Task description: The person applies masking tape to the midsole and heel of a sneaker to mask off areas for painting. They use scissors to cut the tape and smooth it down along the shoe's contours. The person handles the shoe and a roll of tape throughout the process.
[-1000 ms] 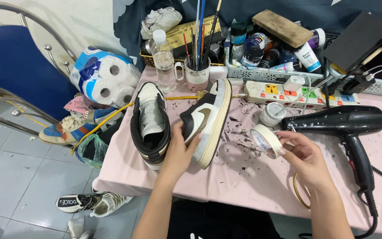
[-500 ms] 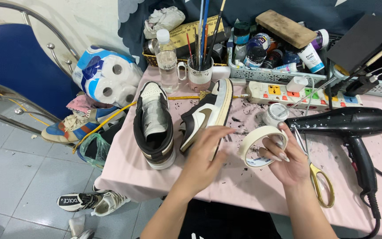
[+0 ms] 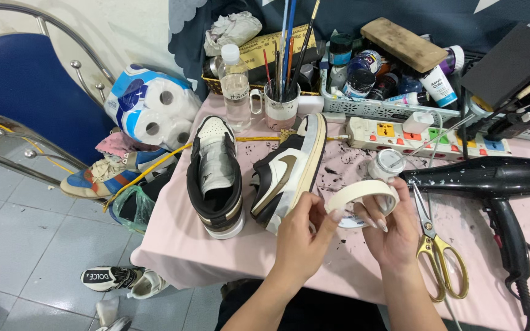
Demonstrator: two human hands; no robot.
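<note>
Both hands, left hand (image 3: 302, 236) and right hand (image 3: 391, 230), grip cream masking-tape roll (image 3: 363, 195) above pink tabletop (image 3: 179, 245) near front edge; brown-white sneaker (image 3: 286, 175) just left, gold-handled scissors (image 3: 440, 251) right.

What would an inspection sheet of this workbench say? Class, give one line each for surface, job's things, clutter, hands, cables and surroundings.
Surface: pink table cover, flecked with dark scraps.
Job's things: masking tape roll; two sneakers, upright sneaker, tipped sneaker.
Clutter: scissors, hair dryer, brush cup, water bottle, paint jars.
Hands: left hand and right hand both hold the tape roll.
Cables: power strip, plugs in.
Surroundings: blue chair, toilet rolls, shoes on floor.
</note>
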